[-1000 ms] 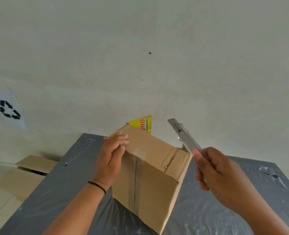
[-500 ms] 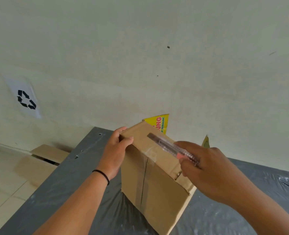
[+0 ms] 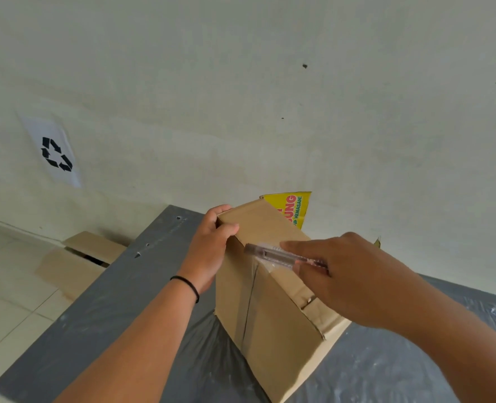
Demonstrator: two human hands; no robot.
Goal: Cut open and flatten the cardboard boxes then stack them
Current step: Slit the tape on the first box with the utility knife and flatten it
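A brown cardboard box (image 3: 281,324) stands tilted on the table, its taped seam facing me. My left hand (image 3: 211,242) grips the box's upper left corner, thumb on the near face. My right hand (image 3: 354,280) holds a clear utility knife (image 3: 275,254), its tip lying against the taped top edge of the box, index finger stretched along the handle. A yellow printed flap (image 3: 294,206) sticks up behind the box.
The table (image 3: 118,315) is covered in grey plastic sheeting. A flattened cardboard box (image 3: 75,263) lies on the tiled floor to the left, by the wall. A paper with a recycling symbol (image 3: 55,154) hangs on the wall.
My right hand has brought the knife down from the air onto the box's top edge and slid its tip leftward along the tape. My left hand stays on the corner.
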